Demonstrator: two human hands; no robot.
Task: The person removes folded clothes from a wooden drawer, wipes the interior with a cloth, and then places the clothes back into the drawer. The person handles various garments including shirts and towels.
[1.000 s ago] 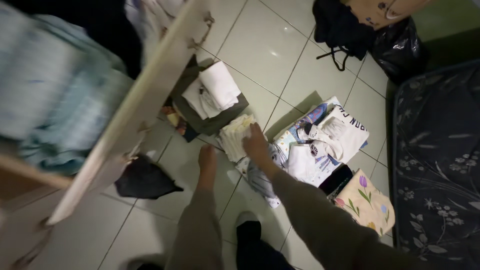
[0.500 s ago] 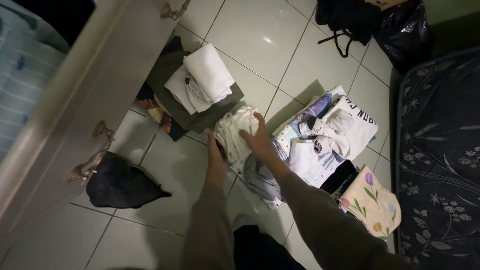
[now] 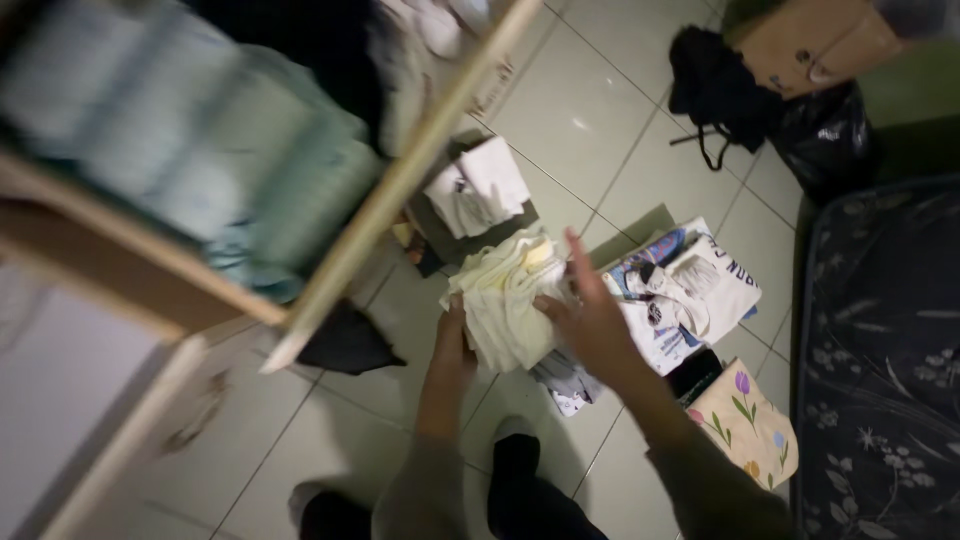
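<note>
Hands on a folded stack of pale cream cloth (image 3: 505, 300), lifted just above the tiled floor (image 3: 590, 110). Left hand (image 3: 452, 345) closed against the stack's left edge, fingers tucked under and out of sight. Right hand (image 3: 590, 320) pressed to the stack's right side, fingers only part curled, one finger pointing up past the top edge; grip from beneath not visible. Sleeves in a grey-brown fabric down both forearms.

Directly below the stack, a crumpled grey and white garment (image 3: 565, 380) on the tiles. Just beyond, toward the top of the view, a second folded pile (image 3: 475, 195): white pieces on a dark olive one, lying flat on the floor. To the right of the held stack, a spread heap of printed white and blue clothes (image 3: 685, 290), touching or nearly touching the right hand's knuckles. Near the right forearm, a cream pouch with a tulip print (image 3: 745, 425), partly over a dark flat object (image 3: 695, 375). Left of the left forearm, a dark bundle (image 3: 345, 345) on the tiles.

Blurred and close to the camera at left, a pale wooden wardrobe frame (image 3: 400, 190) with light blue-green folded fabric (image 3: 200, 150) on its shelf. At far right, a dark floral mattress edge (image 3: 880, 370). At top right, a black bag (image 3: 715, 90), a black plastic sack (image 3: 825, 130) and a brown cardboard box (image 3: 815, 45). Dark socked feet (image 3: 520, 480) at the bottom edge.
</note>
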